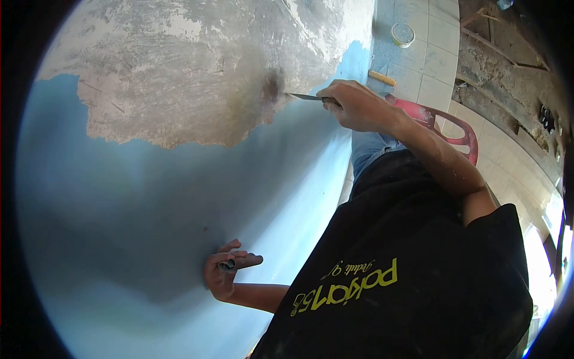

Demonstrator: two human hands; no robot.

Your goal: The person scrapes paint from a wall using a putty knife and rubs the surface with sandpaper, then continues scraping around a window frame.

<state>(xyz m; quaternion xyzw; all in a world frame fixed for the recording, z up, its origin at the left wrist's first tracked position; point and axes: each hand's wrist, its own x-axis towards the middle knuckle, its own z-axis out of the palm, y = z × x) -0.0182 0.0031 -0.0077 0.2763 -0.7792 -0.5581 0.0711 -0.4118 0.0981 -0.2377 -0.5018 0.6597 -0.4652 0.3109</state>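
Observation:
My right hand (359, 106) is closed around a putty knife (308, 97). Its thin blade points left, with the tip at the lower part of a rough, bare grey patch (179, 78) on the blue wall (149, 197). A dark smudge marks the patch just beyond the tip. Lower in view, my left hand (219, 278) is held close against the painted wall. Its fingers are curled around a small rolled sheet (228, 265), brownish outside and grey inside, like sandpaper.
A red plastic chair (467, 134) stands behind my right forearm. On the tiled floor (439, 60) are a small white tub (403, 36) and a wooden-coloured stick (382, 78). Rough boards and debris (508, 78) lie past the tiles.

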